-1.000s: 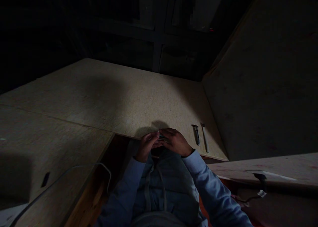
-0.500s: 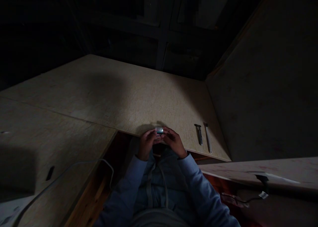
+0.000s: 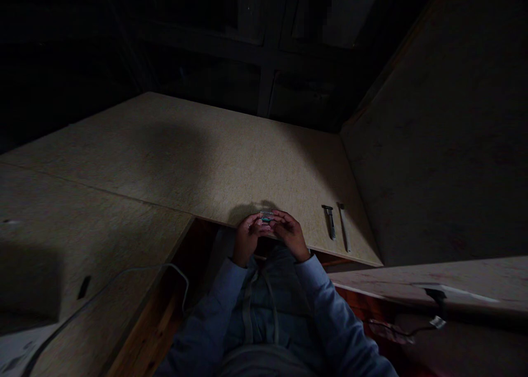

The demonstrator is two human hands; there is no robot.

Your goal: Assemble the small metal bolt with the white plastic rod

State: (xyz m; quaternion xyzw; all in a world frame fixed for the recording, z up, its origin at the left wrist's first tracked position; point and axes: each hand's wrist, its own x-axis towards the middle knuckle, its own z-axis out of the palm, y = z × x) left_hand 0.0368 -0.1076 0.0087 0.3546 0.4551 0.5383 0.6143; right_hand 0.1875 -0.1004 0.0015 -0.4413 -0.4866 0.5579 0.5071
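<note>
Between my hands, at the table's front edge, is a small clear case (image 3: pixel 266 214) with a teal part showing in it. Its exact kind is too small and dim to make out. The fingers of my left hand (image 3: pixel 247 236) close on its left end. My right hand (image 3: pixel 291 235) grips the right end, thumb and fingers bent around it. To the right of my right hand a razor (image 3: pixel 330 223) with a dark head lies on the table. Beside that rests a pale toothbrush (image 3: pixel 345 228), roughly parallel to it.
The pale tabletop (image 3: pixel 256 157) stretches ahead, meeting a tall panel (image 3: pixel 433 173) on the right. At left, a white cable (image 3: pixel 136 269) runs over a second surface and hangs off its edge. A small dark object (image 3: pixel 84 287) lies near it. A black cord (image 3: pixel 418 331) hangs at lower right.
The clear case has turned slightly between my fingers and shows less glare, with more teal in sight. Both hands stay in nearly the same place.
</note>
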